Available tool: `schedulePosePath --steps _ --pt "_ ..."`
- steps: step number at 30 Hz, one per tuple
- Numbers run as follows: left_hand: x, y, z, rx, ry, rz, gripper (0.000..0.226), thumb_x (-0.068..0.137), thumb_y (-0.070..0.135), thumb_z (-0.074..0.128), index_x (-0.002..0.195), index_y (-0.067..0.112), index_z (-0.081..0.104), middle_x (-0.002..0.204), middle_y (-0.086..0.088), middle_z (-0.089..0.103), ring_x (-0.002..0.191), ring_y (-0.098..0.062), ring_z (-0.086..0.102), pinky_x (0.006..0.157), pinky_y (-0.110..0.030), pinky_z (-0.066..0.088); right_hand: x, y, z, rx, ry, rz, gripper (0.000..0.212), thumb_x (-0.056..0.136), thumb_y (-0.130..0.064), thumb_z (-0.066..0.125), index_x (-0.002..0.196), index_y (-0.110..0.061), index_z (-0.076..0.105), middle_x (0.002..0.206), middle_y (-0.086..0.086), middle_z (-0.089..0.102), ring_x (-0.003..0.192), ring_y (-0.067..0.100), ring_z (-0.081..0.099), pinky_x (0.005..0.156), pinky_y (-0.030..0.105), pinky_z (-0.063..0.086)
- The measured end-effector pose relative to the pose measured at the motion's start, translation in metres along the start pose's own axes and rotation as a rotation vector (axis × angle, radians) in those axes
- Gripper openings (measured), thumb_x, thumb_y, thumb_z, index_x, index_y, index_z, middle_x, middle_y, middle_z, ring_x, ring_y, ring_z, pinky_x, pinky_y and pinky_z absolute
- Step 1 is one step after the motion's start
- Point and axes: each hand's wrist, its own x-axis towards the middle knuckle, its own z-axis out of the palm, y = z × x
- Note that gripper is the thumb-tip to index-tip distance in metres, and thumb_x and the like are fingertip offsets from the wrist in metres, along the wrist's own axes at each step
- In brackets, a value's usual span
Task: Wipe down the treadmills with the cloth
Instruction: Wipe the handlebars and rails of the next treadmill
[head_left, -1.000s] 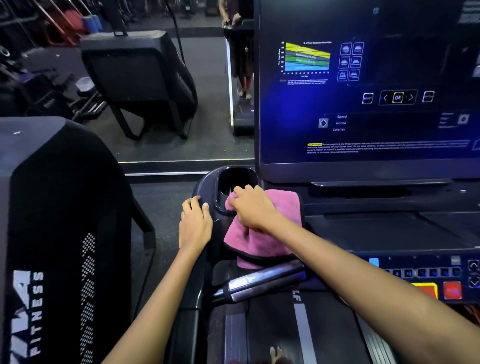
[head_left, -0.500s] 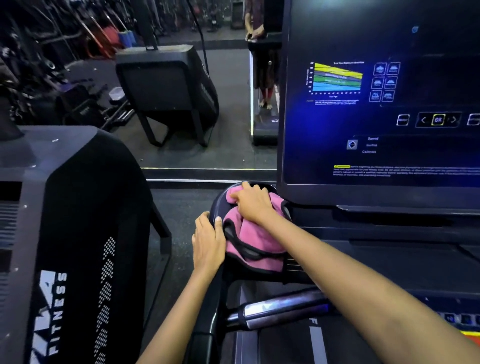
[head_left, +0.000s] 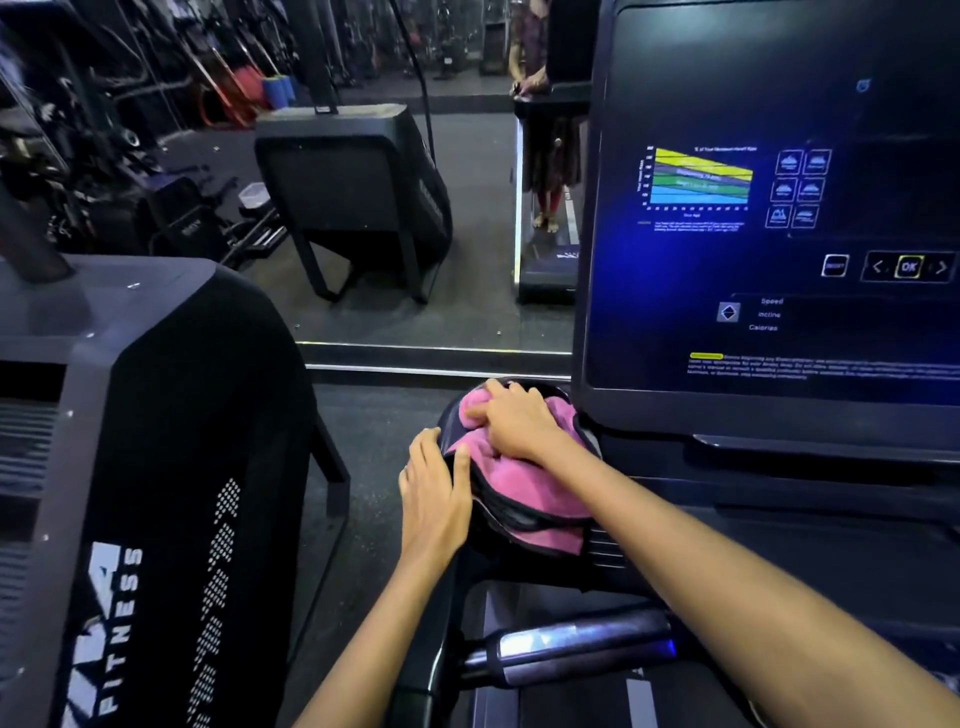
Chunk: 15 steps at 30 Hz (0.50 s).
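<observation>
A pink cloth (head_left: 524, 493) lies bunched over the round cup holder at the left corner of the treadmill console (head_left: 779, 519). My right hand (head_left: 514, 421) presses down on the cloth, fingers curled into its folds over the holder's opening. My left hand (head_left: 434, 499) rests flat against the holder's outer left side, thumb touching the cloth's dark edge. The treadmill's lit screen (head_left: 769, 208) rises just right of the cloth. A chrome handlebar grip (head_left: 571, 649) crosses below my right forearm.
A black machine housing marked FITNESS (head_left: 145, 493) stands close on the left. A wall mirror (head_left: 415, 208) ahead reflects gym equipment, a treadmill and a standing person. Dark floor shows between the two machines.
My right hand has pushed the cloth left and forward onto the cup holder, covering its opening. My left hand stayed on the holder's side. The view shifted left.
</observation>
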Motion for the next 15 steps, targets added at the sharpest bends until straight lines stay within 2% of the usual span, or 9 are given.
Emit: schedulePosePath --steps 4,6,8,12,15 --pt "-0.002 0.000 -0.001 -0.041 -0.004 -0.002 0.062 0.094 0.051 0.022 0.139 0.009 0.032 0.145 -0.005 0.033 0.129 -0.024 0.036 0.110 -0.038 0.023 0.009 -0.003 0.000 -0.077 0.062 0.049 0.028 0.086 -0.024 0.057 0.114 -0.026 0.058 0.121 0.005 0.044 0.110 0.030 0.046 0.086 0.040 0.036" --pt "-0.002 -0.001 -0.001 -0.062 0.004 0.009 0.066 0.093 0.058 0.021 0.135 0.009 0.037 0.142 -0.005 0.037 0.128 -0.022 0.038 0.110 -0.037 0.023 0.018 -0.005 0.001 -0.144 0.068 0.168 0.036 0.089 -0.023 0.051 0.124 -0.017 0.052 0.124 0.009 0.045 0.111 0.032 0.049 0.087 0.039 0.039" --pt "-0.001 -0.004 0.001 -0.059 0.004 0.005 0.056 0.097 0.050 0.024 0.133 0.009 0.041 0.141 -0.005 0.039 0.129 -0.021 0.038 0.111 -0.039 0.022 0.025 -0.006 -0.001 -0.188 0.079 0.327 0.039 0.092 -0.022 0.043 0.129 -0.008 0.047 0.126 0.014 0.046 0.109 0.034 0.051 0.088 0.038 0.040" --pt "0.001 -0.011 0.004 -0.009 -0.006 0.018 0.049 0.098 0.043 0.025 0.127 0.010 0.045 0.140 -0.007 0.040 0.131 -0.022 0.036 0.112 -0.043 0.021 0.021 0.000 -0.005 -0.448 -0.043 0.528 0.041 0.098 -0.017 0.028 0.130 0.002 0.046 0.129 0.025 0.046 0.111 0.035 0.050 0.087 0.039 0.045" --pt "0.003 -0.012 0.006 0.003 -0.018 0.026 0.061 0.094 0.053 0.019 0.127 0.010 0.045 0.141 -0.007 0.039 0.132 -0.023 0.036 0.112 -0.044 0.021 0.017 0.004 -0.008 -0.626 -0.204 0.535 0.037 0.097 -0.015 0.031 0.123 -0.002 0.054 0.121 0.017 0.056 0.111 0.034 0.051 0.086 0.037 0.047"
